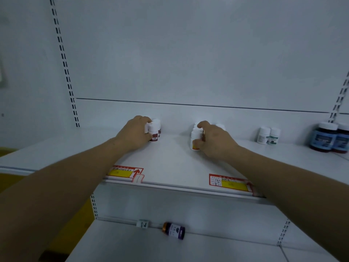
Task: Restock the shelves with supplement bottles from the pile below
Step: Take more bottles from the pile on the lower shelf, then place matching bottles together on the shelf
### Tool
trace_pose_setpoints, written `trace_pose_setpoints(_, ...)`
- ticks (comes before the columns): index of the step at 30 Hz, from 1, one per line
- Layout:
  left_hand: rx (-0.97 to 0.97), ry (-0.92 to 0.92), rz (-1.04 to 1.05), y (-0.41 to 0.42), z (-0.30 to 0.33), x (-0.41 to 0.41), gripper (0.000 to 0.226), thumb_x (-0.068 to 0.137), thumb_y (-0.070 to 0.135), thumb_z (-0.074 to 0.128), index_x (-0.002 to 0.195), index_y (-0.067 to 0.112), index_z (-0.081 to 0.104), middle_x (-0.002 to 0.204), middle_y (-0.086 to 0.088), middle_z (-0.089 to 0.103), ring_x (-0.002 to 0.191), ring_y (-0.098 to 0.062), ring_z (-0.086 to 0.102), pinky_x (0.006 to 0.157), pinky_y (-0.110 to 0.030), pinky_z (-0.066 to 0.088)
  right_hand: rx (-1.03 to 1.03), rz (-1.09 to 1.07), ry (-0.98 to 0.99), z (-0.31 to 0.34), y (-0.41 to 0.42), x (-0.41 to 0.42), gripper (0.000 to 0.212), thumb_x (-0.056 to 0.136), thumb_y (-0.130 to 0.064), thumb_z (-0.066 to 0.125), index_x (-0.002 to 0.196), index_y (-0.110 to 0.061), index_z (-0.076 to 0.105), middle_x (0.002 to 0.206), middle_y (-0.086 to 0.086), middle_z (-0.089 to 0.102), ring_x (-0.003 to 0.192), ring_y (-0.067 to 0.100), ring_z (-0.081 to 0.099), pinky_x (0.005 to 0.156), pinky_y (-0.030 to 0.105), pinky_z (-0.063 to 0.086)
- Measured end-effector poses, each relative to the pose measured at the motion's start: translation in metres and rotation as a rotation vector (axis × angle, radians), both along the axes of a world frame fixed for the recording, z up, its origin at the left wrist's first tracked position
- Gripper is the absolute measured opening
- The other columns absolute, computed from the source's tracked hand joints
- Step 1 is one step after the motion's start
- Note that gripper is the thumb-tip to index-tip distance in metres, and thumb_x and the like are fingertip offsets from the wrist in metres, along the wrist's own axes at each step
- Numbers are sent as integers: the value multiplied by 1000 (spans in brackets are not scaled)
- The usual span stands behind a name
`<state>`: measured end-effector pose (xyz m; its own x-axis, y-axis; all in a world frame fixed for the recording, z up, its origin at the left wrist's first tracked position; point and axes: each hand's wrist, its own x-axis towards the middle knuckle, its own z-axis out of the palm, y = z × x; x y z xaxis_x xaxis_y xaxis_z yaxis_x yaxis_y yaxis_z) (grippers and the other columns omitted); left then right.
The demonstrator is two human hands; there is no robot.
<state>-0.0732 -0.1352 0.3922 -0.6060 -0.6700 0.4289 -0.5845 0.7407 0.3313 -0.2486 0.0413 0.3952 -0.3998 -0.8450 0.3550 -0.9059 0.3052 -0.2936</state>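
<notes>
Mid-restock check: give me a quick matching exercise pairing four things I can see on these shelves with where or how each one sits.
Things:
1. left hand
2. purple bottle
3. blue jars
4. right hand

States:
A. standing at the far right of the upper shelf
B. gripping white bottles with dark red labels
C. lying on its side on the lower shelf
D. gripping white bottles with orange labels

Pairs: 1-B, 2-C, 3-A, 4-D

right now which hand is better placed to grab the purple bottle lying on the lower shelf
Probably the left. The purple bottle lies nearer the left hand side, though both hands grip white bottles; the right hand is farther across.
</notes>
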Motion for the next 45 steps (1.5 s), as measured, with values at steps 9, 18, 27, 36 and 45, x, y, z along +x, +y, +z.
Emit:
trace_pose_setpoints(9,210,-84,18,82,15,45,53,88,39,61,136,22,45,143,-2,44,126,-21,44,93,-25,32,162,94,127,26,-8,42,65,92,-55,46,145,-20,33,147,7,35,133,27,36,106,38,35)
trace_pose_setpoints(18,258,-235,-33,166,-2,132,61,87,51,57,141,32,37,149,6,35,131,-14,37,94,-21,28,94,274,98,16,19,137,63,92,-50,50,144,-17,37,146,9,41,131,27,40,103,35,34)
trace_pose_setpoints(27,469,-430,8,203,-81,220,66,88,51,55,145,33,28,153,5,25,134,-16,33,105,-26,30,190,486,176,-51,62,227,62,94,-48,48,148,-22,30,153,2,31,139,21,29,111,35,27)
trace_pose_setpoints(36,697,-537,-19,156,-211,181,68,91,45,54,148,22,24,155,0,22,138,-16,27,111,-24,22,494,338,-15,-170,26,158,67,94,-49,49,150,-19,27,153,7,31,138,24,31,109,31,28)
trace_pose_setpoints(45,646,-499,70,31,-345,84,71,91,44,55,148,15,23,157,-6,19,142,-22,21,114,-31,18,611,149,-131,-328,-59,56,70,92,-48,54,147,-12,28,144,14,38,130,30,39,103,35,37)
